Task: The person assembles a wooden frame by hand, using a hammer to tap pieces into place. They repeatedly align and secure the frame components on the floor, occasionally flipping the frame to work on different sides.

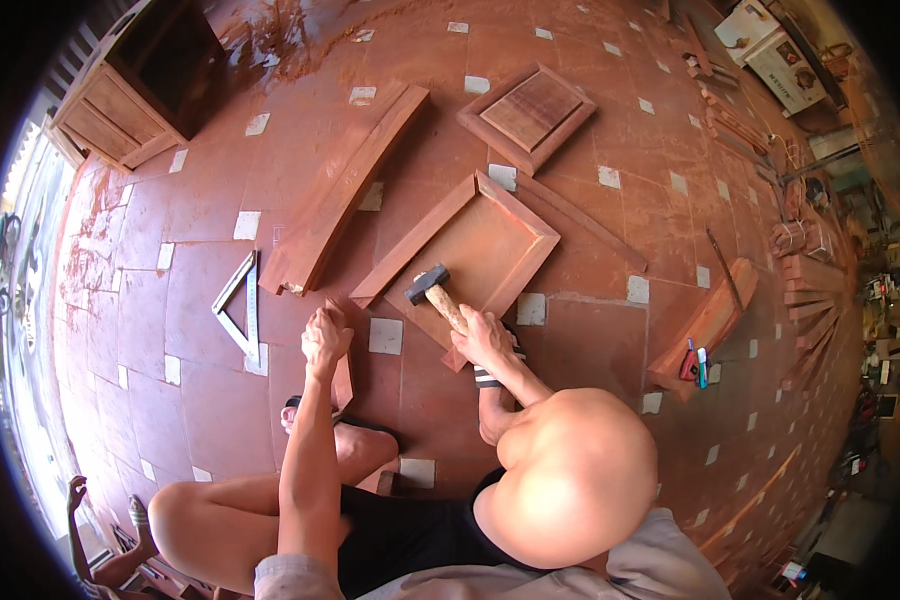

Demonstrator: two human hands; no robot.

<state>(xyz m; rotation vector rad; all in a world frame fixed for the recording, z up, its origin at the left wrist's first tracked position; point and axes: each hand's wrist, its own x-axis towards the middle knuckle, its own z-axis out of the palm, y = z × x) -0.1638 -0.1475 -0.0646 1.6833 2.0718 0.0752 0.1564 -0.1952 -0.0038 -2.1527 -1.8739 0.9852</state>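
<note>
Gripping a hammer (436, 291) by its wooden handle, the right hand (483, 337) is wrapped shut around the grip, with the dark head poised over the near corner of a wooden frame panel (470, 245) that lies flat on the tiled floor (590, 330). The left hand (326, 338) is closed on the top of a small wooden piece (341, 375) stood on the floor beside the person's sandalled foot (315, 412).

Judging from this, the work calls for short, square blows: keep the hammer face flat to the wood so it does not bruise the edge, and keep the left fingers clear of the strike line.

Around them lie a metal triangle square (240, 308) to the left, a long curved board (345, 185) beyond it, a second framed panel (528, 113) farther off, and a board with small coloured tools (705, 325) to the right. The bent knees crowd the swing, and the loose boards sit close to the panel.
</note>
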